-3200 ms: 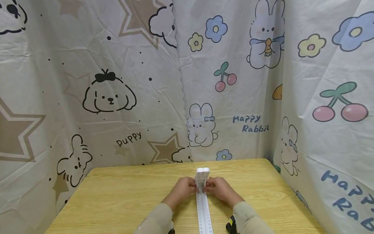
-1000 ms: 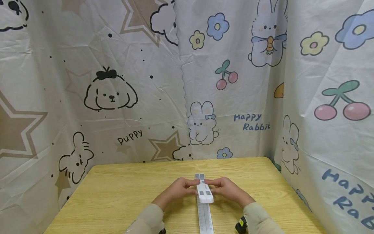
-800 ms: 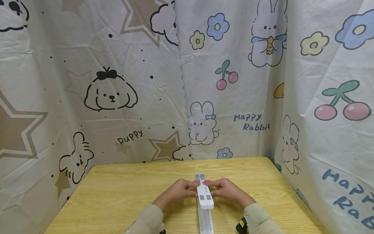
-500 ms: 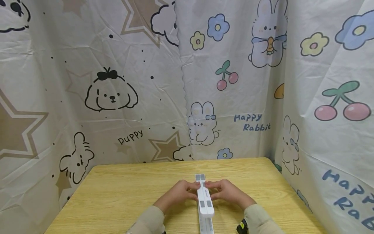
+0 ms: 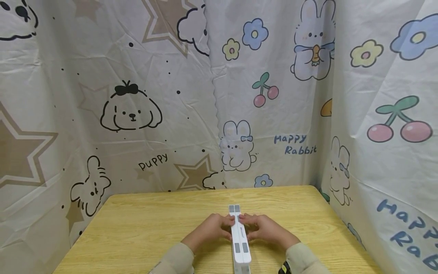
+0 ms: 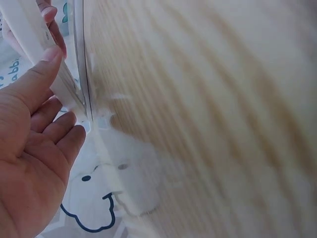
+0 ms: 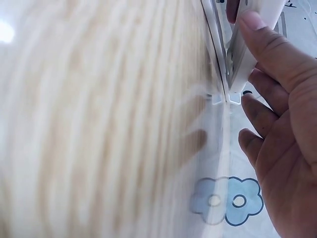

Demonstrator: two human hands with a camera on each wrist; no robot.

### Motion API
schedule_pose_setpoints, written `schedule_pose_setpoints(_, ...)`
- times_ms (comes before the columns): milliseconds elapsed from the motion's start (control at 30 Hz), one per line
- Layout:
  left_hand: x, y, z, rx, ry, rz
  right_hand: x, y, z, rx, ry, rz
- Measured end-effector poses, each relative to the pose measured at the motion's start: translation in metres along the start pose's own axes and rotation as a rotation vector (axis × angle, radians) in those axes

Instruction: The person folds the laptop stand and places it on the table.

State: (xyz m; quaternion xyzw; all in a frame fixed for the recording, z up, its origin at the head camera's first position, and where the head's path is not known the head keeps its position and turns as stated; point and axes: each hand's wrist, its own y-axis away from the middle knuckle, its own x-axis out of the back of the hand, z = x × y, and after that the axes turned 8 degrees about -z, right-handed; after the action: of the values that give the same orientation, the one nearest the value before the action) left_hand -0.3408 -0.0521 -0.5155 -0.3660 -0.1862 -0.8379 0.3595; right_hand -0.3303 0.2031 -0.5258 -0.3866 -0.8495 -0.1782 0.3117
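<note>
A white folding laptop stand (image 5: 241,236) with grey pads lies lengthwise at the middle of the table, its upper arm angled over the ruler-like lower bar. My left hand (image 5: 210,230) grips the arm from the left, forefinger along its top and thumb at its side. From the right, my right hand (image 5: 270,230) holds it the same way. In the left wrist view the thumb presses the arm's side (image 6: 37,37), and a narrow gap separates arm and lower bar. The right wrist view shows the thumb on the other side of the stand (image 7: 242,57).
The wood-grain table (image 5: 147,224) extends to both sides of the hands. Printed curtains (image 5: 184,114) hang behind it and at its left and right. A black strap with a yellow mark (image 5: 284,267) sits at the right sleeve.
The stand's upper arm stood raised at first; it has swung down toward the person and now lies lower over the bar. Both hands have stayed at its sides, following it slightly.
</note>
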Motion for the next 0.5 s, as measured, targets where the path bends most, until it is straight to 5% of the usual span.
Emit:
schedule_pose_setpoints(300,-0.0074,0.0000,0.0055,0.042,-0.078,0.018,-0.0051,-0.0004,-0.0005,0.021,0.176,-0.014)
schedule_pose_setpoints(500,-0.0075,-0.0002,0.0057,0.040,-0.093,0.024,-0.0050,0.0003,-0.0041,0.025,0.186,-0.005)
